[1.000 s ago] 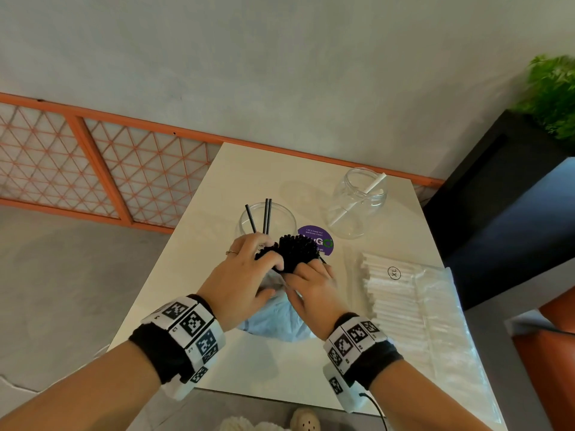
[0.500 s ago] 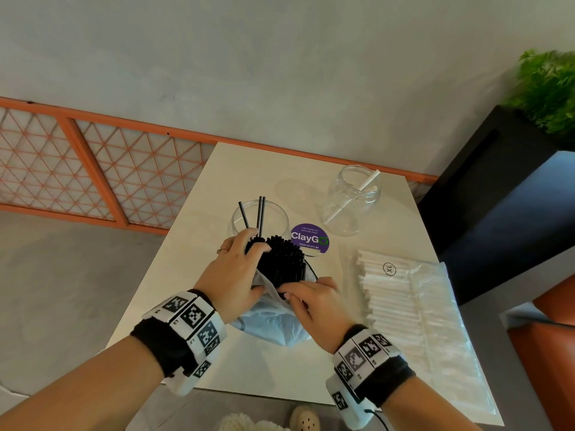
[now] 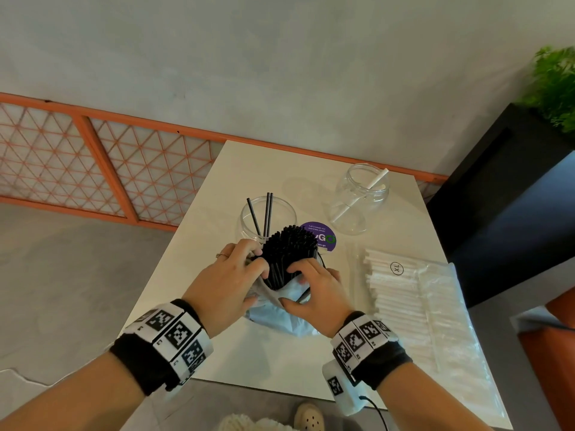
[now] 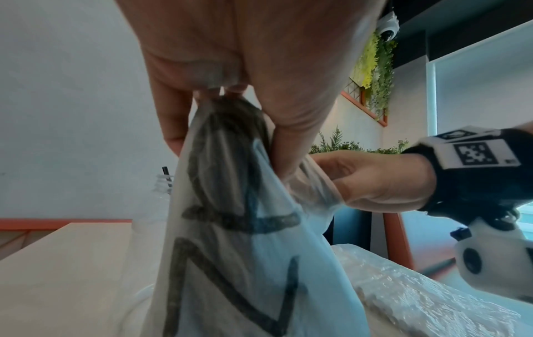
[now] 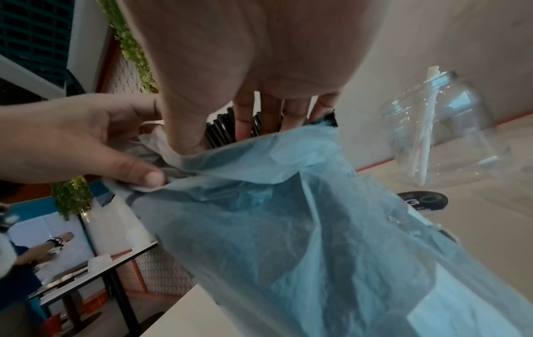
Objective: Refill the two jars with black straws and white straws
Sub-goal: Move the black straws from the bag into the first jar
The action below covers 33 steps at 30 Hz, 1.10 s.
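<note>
I found a white table (image 3: 255, 175) carrying two clear jars (image 3: 361, 202), a purple sticker (image 3: 325, 233), a pack of white straws (image 3: 404, 303) and a blue bag (image 3: 280, 315).

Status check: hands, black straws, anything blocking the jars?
Left hand and right hand both gripping black straw bundle in blue bag. Black-straw jar holds three. White-straw jar nearly empty. Nothing blocking the jar mouths.

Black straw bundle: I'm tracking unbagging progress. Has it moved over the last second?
Yes, slightly: the black straw bundle has edged up toward the jar holding three black straws.
</note>
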{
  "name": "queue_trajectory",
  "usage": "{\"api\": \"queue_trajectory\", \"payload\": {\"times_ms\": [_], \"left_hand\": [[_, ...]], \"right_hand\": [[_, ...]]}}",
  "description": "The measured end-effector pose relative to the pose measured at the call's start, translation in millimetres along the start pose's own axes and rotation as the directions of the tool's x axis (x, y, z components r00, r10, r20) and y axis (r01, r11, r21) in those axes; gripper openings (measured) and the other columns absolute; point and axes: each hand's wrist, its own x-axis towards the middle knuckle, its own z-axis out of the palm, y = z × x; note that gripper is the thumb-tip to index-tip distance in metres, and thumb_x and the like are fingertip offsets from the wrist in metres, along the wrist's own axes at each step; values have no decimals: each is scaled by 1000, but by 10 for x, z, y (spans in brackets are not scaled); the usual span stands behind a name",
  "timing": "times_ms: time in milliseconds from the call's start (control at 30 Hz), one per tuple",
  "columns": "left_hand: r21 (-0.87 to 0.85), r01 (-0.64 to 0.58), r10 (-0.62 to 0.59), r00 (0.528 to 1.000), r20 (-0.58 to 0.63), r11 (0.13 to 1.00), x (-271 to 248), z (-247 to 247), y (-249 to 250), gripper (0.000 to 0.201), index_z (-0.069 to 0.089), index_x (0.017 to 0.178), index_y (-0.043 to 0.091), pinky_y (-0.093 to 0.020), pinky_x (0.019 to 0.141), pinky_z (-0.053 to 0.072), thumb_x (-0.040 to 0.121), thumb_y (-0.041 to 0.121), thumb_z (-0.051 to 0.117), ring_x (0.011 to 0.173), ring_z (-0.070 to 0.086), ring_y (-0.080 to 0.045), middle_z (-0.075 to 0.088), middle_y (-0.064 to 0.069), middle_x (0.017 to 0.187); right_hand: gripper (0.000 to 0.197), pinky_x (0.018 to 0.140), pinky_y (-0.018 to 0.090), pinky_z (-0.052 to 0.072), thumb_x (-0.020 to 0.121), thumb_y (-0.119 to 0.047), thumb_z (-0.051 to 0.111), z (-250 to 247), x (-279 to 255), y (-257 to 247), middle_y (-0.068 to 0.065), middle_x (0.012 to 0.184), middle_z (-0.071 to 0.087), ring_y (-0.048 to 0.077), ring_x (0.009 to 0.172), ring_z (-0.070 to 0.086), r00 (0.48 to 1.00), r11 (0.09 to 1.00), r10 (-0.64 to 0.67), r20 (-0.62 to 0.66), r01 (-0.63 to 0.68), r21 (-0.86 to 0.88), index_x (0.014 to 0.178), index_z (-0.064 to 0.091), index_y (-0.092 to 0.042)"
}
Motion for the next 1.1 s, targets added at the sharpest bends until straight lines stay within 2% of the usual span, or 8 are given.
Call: {"api": "queue_trajectory", "payload": {"times_ms": [200,300,500,633,733,833,933,1100], "left_hand": [[-3,-15,15,998,-65,1000,15,45,39,37,51,81,23,-20,42,45,60,8,79,91,45,-16,44,2,105],[-24,-26,24,996,-90,999,9,67,25,38,50,79,23,-22,40,45,59,6,77,92,39,-12,41,5,106],[-94,-44,30,988,-151,995,-8,76,-20,36,51,73,20,-28,52,50,57,2,78,84,39,-9,43,3,102],[-114,-16,1,991,-132,993,-12,48,-40,37,51,71,19,-17,58,43,56,1,80,77,43,-10,47,1,100],[-109,11,-24,993,-112,994,-11,69,-74,38,51,69,20,-6,62,31,55,3,82,76,42,-8,47,2,101],[-113,11,-25,991,-129,994,15,99,-72,37,52,67,18,-5,64,28,54,-1,81,77,43,-7,50,-2,101],[-147,9,-30,990,-138,989,34,122,-75,35,51,68,18,-9,70,33,57,1,80,83,48,-10,48,-1,103],[-321,73,-72,997,16,944,9,39,-113,28,57,83,33,-25,96,31,64,52,63,112,41,-7,35,16,123]], "right_hand": [[31,95,26,31,76,-51,59,83,-28,-104,-18,97,55,2,91,53,990,995,33,-140,-20,97,96,59,-28],[38,94,25,33,77,-46,69,102,17,-181,-15,102,56,3,95,53,988,987,77,-132,-57,148,108,57,-26],[25,77,34,49,72,-50,64,110,135,-192,-15,75,56,4,74,53,988,973,138,-71,-122,194,88,57,-33],[15,59,14,40,82,-22,72,-47,189,-99,-14,62,51,2,58,51,965,949,204,-164,-154,274,89,58,-23],[27,60,13,42,82,-18,72,-143,145,-121,-11,69,51,1,64,52,946,923,222,-237,-126,363,93,48,-23],[17,66,16,45,85,-21,68,-133,14,-258,-9,76,53,5,72,53,956,949,19,-293,74,305,87,51,-19],[19,75,21,46,92,-35,53,3,-77,-306,-10,90,58,3,80,55,986,971,-141,-92,156,182,95,61,-18],[47,88,40,48,93,-49,30,92,-19,-207,-8,113,59,12,94,60,998,994,-53,36,49,100,124,56,-25]]}}
